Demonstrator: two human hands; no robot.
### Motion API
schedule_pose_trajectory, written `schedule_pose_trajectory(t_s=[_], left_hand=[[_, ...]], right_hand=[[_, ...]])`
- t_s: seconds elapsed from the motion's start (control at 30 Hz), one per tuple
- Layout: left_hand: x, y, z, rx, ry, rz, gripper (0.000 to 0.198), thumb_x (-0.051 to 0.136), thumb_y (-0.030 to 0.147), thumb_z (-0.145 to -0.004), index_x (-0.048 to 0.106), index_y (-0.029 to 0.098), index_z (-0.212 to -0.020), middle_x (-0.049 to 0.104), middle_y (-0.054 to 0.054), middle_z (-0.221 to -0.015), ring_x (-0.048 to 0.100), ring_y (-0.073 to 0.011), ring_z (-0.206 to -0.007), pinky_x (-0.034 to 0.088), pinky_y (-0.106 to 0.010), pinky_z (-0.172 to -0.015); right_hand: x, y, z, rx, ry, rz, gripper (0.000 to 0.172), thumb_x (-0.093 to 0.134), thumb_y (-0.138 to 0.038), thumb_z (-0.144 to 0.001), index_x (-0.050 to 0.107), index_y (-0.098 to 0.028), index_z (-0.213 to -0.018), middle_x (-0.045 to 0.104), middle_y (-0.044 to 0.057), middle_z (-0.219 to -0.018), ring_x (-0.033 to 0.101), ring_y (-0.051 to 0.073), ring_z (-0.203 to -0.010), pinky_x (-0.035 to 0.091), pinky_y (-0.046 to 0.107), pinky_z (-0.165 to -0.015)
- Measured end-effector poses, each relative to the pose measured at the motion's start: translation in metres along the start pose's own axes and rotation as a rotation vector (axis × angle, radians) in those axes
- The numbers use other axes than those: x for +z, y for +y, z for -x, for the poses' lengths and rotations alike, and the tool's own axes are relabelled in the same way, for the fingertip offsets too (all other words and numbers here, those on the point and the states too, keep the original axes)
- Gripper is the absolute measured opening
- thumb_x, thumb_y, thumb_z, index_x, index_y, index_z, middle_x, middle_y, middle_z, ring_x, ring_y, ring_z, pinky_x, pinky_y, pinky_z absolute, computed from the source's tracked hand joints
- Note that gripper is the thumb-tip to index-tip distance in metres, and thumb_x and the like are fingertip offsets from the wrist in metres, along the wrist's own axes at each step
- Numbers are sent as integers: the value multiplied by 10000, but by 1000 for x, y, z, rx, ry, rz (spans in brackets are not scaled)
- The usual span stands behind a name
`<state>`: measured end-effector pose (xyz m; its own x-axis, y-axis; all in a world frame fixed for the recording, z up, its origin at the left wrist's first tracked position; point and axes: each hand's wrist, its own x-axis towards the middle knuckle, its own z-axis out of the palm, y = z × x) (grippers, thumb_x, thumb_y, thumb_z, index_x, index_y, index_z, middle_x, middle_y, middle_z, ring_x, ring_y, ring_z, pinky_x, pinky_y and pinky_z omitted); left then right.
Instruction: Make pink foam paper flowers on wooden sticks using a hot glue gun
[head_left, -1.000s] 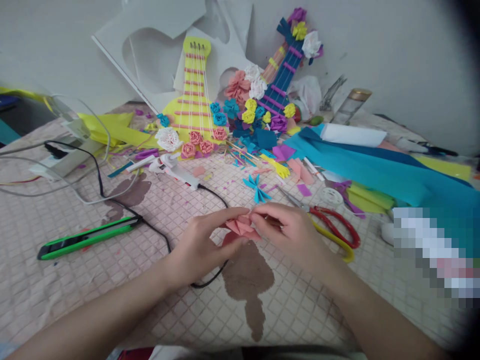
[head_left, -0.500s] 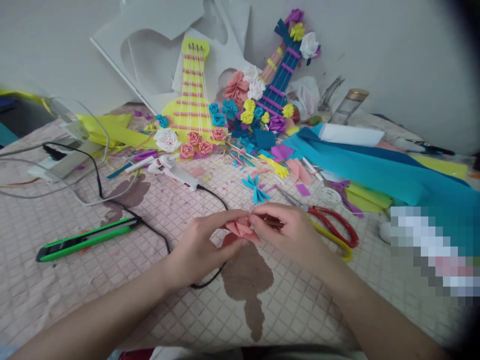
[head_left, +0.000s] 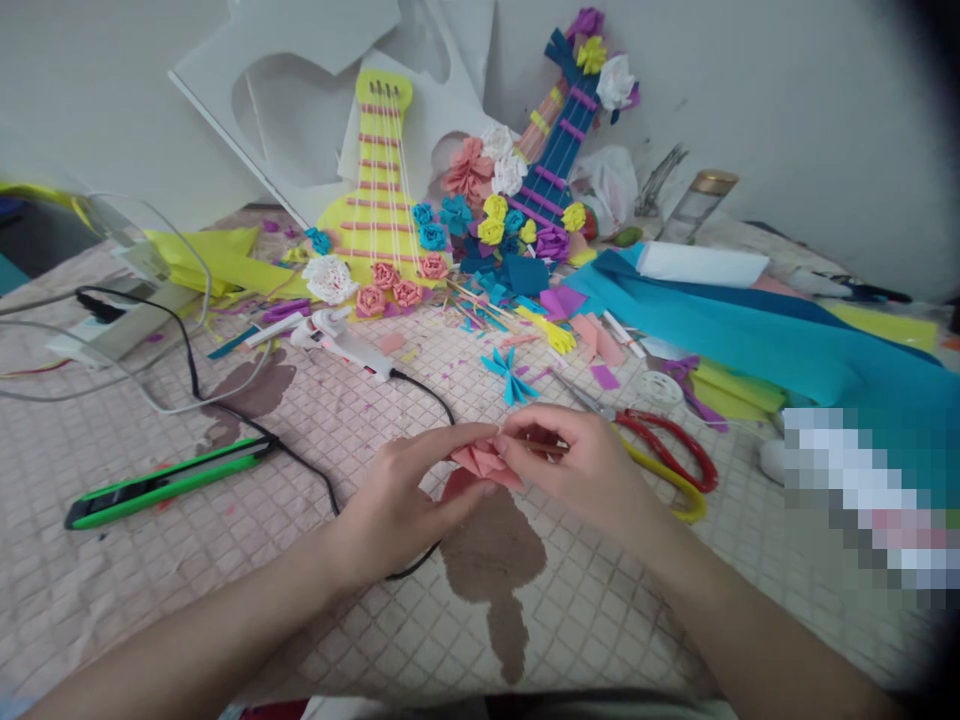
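**Left hand (head_left: 397,490) and right hand (head_left: 581,455) are working a salmon-pink folded-paper piece (head_left: 480,462)**

The left hand is pinching the paper piece narrowly between thumb and fingers. The right hand is gripping a thin brown stick (head_left: 545,447), its fingertips meeting the paper's right edge. The paper is sitting between both hands, over the cream grid-patterned table cover (head_left: 360,640). Metal scissors with red and yellow handles (head_left: 679,450) are lying just beside the right hand.

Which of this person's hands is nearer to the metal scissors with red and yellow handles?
Right. The right hand is close beside the scissors; the left hand is farther off, on the right hand's other side, holding folded pink paper.
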<state>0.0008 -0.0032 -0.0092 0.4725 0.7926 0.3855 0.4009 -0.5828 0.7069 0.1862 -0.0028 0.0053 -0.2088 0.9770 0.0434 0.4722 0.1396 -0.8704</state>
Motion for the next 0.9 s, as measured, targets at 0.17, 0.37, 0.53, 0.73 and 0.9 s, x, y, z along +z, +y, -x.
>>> schedule_pose_trajectory(t_s=[0.17,0.37,0.53,0.73,0.9], left_hand=[[0,-1,1,-4,-14,-13,377,655,130,-753,564,216,-1109,699,18,-945,654,-88,-804,499,-176,-749],[0,-1,0,11,-15,-24,372,654,141,-760,560,231,-1109,692,20,-931,649,-86,-790,492,-179,-730],[-1,-1,1,11,-22,-25,284,645,150,-770,585,217,-1039,690,22,-874,644,-83,-742,491,-177,-691],[-2,-1,0,1,-8,-32,278,645,134,-757,598,205,-1022,699,15,-880,651,-95,-756,504,-184,-703],[-2,-1,-1,-17,2,-33,277,631,152,-765,595,194,-1037,709,-15,-904,666,-130,-779,530,-227,-720]], right_hand=[[-2,-3,-2,50,-55,-46,82,568,-166,-742,643,-199,-739,658,-22,-734,581,110,-676,439,217,-597],[-5,-4,-3,82,-98,-96,66,573,-171,-749,635,-192,-754,649,-22,-737,578,108,-693,436,217,-615],[-6,-2,-3,98,-141,-121,45,589,-210,-762,630,-193,-760,638,-22,-742,578,111,-699,431,215,-605],[-8,-1,-5,62,-168,-136,95,565,-257,-797,628,-185,-790,640,-5,-771,587,118,-714,447,224,-619],[-7,-1,-5,54,-145,-110,121,534,-246,-816,633,-186,-781,638,-5,-751,584,114,-694,440,219,-600]])
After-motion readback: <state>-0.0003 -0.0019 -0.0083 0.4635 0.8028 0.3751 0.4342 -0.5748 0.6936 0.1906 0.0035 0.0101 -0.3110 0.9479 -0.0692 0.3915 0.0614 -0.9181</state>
